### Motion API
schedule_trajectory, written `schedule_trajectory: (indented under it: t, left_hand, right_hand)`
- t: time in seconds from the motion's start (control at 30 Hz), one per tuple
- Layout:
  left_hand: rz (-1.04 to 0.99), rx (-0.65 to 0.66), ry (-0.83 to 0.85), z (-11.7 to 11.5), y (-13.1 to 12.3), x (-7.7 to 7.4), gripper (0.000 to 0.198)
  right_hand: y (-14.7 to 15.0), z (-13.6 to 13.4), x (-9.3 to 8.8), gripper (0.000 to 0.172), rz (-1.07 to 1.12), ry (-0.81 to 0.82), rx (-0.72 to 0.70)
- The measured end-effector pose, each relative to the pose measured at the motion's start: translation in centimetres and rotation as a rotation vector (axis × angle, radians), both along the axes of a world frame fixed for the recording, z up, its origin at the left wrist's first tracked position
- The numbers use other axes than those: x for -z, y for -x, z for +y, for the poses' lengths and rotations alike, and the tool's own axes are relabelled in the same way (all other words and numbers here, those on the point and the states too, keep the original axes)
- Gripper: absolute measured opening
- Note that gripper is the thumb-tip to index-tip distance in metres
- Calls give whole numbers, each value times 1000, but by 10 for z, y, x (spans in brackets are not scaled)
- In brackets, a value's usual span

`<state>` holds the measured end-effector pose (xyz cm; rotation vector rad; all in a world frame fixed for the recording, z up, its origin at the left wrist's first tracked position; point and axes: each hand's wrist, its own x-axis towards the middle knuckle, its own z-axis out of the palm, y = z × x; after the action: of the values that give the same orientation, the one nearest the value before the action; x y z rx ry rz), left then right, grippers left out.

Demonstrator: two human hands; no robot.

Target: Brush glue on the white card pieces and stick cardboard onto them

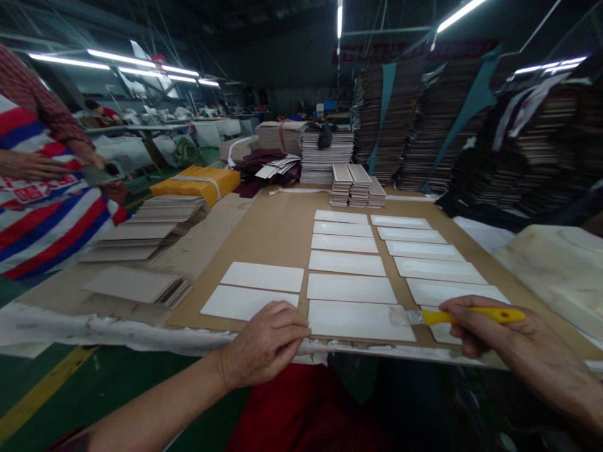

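My right hand [502,333] is closed around the yellow handle of a flat paintbrush [447,316]. The brush's pale bristles rest on the right end of a white rectangular board [353,320] at the table's front edge. My left hand [269,342] is closed, its fingers curled together and its fingertips at that board's left front corner; the thumb is mostly hidden. More white boards lie flat in columns: a left pair [261,277], a middle column [346,260] and a right column [438,270]. Several have a glossy, wet-looking surface.
Brown sheeting [277,220] covers the table. Grey-beige boards [155,220] are piled at the left, near a yellow packet [195,182]. Small stacked boards [351,185] stand at the back, before tall dark stacks [391,119]. A person in a striped apron [51,194] stands left.
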<state>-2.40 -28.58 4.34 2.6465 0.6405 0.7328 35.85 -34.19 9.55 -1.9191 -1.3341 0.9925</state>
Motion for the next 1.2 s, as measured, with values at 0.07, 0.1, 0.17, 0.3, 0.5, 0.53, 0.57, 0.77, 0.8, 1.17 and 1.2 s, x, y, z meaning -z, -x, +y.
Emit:
schedule_trajectory:
  t: [0.07,0.1,0.17,0.3,0.5,0.53,0.57,0.77,0.8,1.17,1.2]
  left_hand:
    - [6,-5,3,0,0,0,27]
    - [12,-5,6,0,1,0,27]
    - [16,1,13,1,1,1,28]
    - [8,7,20,1,2,2,29]
    - [4,9,8,1,1,2,29]
    - [3,8,8,1,1,2,28]
    - [-1,8,6,1,1,2,28]
    - [8,2,9,1,3,3,30]
    - [14,2,12,1,3,4,30]
    - [4,-11,7,0,3,4,27]
    - [0,-9,5,0,2,3,27]
  right_hand:
    - [-6,-2,-2,52,-38,-22,18]
    - [-8,-3,-4,52,-58,-35,28]
    - [-12,-5,-9,53,-101,-51,55]
    - [-15,-11,-14,52,-159,-77,85]
    - [10,-26,-10,41,-206,-177,-160]
    - [18,-28,-9,38,-219,-218,-201]
    - [27,-29,-9,34,-221,-267,-241]
    - [64,-30,-8,23,-95,-402,-333]
    - [62,-30,-8,25,-92,-387,-278]
    - [8,-38,0,34,-259,-254,-130]
    - [15,-38,0,32,-259,-291,-154]
